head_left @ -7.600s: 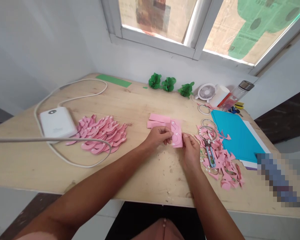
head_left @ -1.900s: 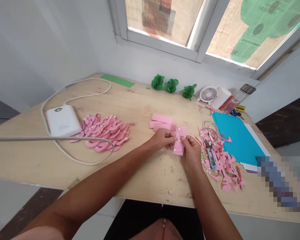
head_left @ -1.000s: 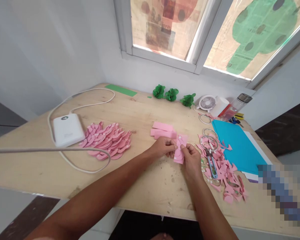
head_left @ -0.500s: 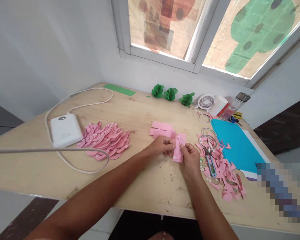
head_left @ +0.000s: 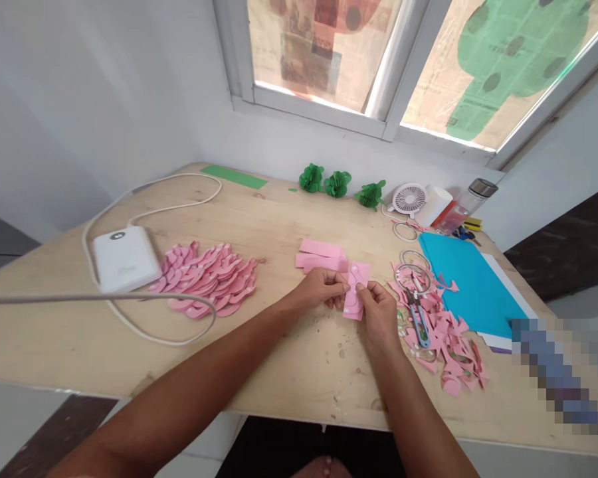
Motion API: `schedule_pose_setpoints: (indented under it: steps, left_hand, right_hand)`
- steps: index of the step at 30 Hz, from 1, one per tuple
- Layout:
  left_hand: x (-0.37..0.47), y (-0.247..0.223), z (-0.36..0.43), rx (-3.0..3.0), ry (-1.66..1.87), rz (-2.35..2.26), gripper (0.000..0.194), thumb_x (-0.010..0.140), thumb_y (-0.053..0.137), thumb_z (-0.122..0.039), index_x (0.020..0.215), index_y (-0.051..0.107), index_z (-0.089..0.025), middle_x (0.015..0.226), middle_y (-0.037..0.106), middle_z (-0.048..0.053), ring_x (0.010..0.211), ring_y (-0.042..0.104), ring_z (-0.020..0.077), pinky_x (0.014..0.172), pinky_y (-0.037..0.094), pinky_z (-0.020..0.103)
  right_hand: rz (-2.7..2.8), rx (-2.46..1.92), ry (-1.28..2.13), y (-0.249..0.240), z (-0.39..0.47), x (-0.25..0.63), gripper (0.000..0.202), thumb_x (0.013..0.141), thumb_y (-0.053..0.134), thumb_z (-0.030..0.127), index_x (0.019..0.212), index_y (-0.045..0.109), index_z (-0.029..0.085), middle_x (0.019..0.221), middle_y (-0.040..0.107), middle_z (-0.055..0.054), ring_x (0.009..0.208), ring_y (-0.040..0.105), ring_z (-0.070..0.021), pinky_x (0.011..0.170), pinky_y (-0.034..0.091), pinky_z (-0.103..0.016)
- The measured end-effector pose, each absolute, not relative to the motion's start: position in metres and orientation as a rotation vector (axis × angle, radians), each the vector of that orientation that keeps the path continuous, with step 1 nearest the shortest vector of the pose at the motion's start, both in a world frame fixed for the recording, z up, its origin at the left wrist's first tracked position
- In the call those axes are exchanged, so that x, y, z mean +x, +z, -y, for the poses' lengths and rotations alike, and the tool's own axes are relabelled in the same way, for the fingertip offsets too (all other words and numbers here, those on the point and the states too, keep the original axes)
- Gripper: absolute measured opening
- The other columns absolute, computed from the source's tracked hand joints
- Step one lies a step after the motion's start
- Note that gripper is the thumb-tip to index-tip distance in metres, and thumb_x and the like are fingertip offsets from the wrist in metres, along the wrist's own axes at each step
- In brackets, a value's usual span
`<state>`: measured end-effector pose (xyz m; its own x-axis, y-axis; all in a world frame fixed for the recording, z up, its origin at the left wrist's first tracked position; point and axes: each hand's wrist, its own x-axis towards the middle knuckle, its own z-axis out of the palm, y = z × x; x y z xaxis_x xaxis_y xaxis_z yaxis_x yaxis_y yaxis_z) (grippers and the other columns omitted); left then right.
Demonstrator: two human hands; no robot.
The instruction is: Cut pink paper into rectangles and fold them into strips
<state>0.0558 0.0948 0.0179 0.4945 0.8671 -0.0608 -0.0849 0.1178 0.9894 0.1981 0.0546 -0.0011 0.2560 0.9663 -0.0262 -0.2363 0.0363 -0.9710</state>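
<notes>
Left hand (head_left: 323, 287) and right hand (head_left: 379, 307) both pinching pink paper piece (head_left: 355, 292), above bench (head_left: 279, 358), white power bank (head_left: 124, 257) lettering unreadable

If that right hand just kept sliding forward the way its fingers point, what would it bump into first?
The right hand already pinches the pink paper piece. Beyond it, its fingers point up-left toward the stack of pink paper strips, probably the first thing met, though depth is hard to judge.

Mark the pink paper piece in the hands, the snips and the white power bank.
pink paper piece (head_left: 357, 271), head view, upper end above the fingers
snips (head_left: 418, 317), head view, blue handle
white power bank (head_left: 125, 257), head view, top face
</notes>
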Motion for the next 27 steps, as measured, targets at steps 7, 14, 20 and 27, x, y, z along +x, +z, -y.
schedule_pose_setpoints:
  steps: [7, 14, 20, 27]
  left_hand:
    - [0.0571, 0.0155, -0.0955, 1.261, 0.831, -0.822, 0.026, 0.067, 0.073, -0.036, 0.063, 0.059, -0.014, 0.052, 0.061, -0.001, 0.046, 0.056, 0.0090, 0.045, 0.038, 0.019]
    - [0.0560, 0.0154, -0.0970, 1.266, 0.816, -0.827, 0.024, 0.067, 0.073, -0.034, 0.062, 0.059, -0.014, 0.052, 0.061, 0.000, 0.046, 0.056, 0.0091, 0.045, 0.039, 0.019]
    - [0.0552, 0.0140, -0.0973, 1.260, 0.788, -0.824, 0.023, 0.069, 0.070, -0.033, 0.061, 0.060, -0.014, 0.053, 0.061, 0.000, 0.047, 0.056, 0.0091, 0.046, 0.040, 0.019]
    - [0.0518, 0.0166, -0.0983, 1.242, 0.755, -0.825, 0.020, 0.068, 0.071, -0.030, 0.062, 0.060, -0.014, 0.054, 0.062, 0.001, 0.047, 0.057, 0.0095, 0.045, 0.039, 0.019]
  right_hand:
    - [0.839, -1.139, 1.133, -0.0005, -0.0541, 0.1967, 0.030, 0.065, 0.076, 0.041, 0.080, 0.065, 0.018, 0.060, 0.061, 0.003, 0.051, 0.051, -0.0112, 0.050, 0.039, -0.023]
    - [0.828, -1.140, 1.156, 0.0053, -0.0533, 0.1956, 0.029, 0.063, 0.076, 0.042, 0.073, 0.063, 0.019, 0.058, 0.061, 0.003, 0.050, 0.052, -0.0119, 0.049, 0.040, -0.024]
    - [0.834, -1.149, 1.151, 0.0045, -0.0546, 0.1965, 0.030, 0.061, 0.077, 0.043, 0.071, 0.062, 0.019, 0.057, 0.060, 0.004, 0.050, 0.051, -0.0117, 0.050, 0.040, -0.024]
    - [0.835, -1.152, 1.168, 0.0056, -0.0529, 0.1971, 0.028, 0.061, 0.077, 0.041, 0.069, 0.062, 0.019, 0.057, 0.059, 0.004, 0.049, 0.048, -0.0104, 0.049, 0.037, -0.023]
